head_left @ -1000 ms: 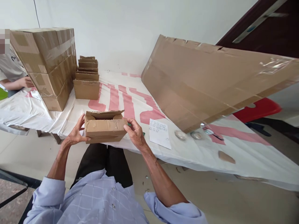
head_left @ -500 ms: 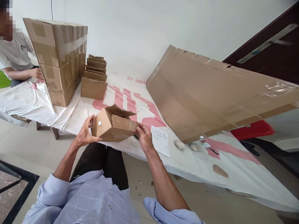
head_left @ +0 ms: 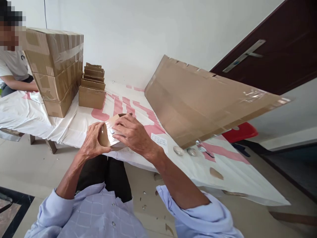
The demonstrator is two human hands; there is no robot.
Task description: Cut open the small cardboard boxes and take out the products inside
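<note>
A small cardboard box (head_left: 105,136) is held over the near edge of the cloth-covered table. My left hand (head_left: 92,140) grips its left end, thumb below and fingers at the upper side. Across the box's right part lies my right hand (head_left: 131,134), fingers bent and pinching near a small whitish piece (head_left: 112,131) on the shiny face of the box. Whether the right fingertips hold that piece or only the box is hard to make out. The right hand hides much of the box.
Stacked taped boxes (head_left: 56,72) and a row of open cartons (head_left: 92,96) stand at the left. A large cardboard sheet (head_left: 198,99) leans at the right, near tape rolls (head_left: 178,151) and a marked paper (head_left: 159,141). A person (head_left: 15,72) sits far left.
My right hand has moved left from the box's right end onto its face. The box has turned, and its flaps are now mostly hidden. The whole view has shifted a little.
</note>
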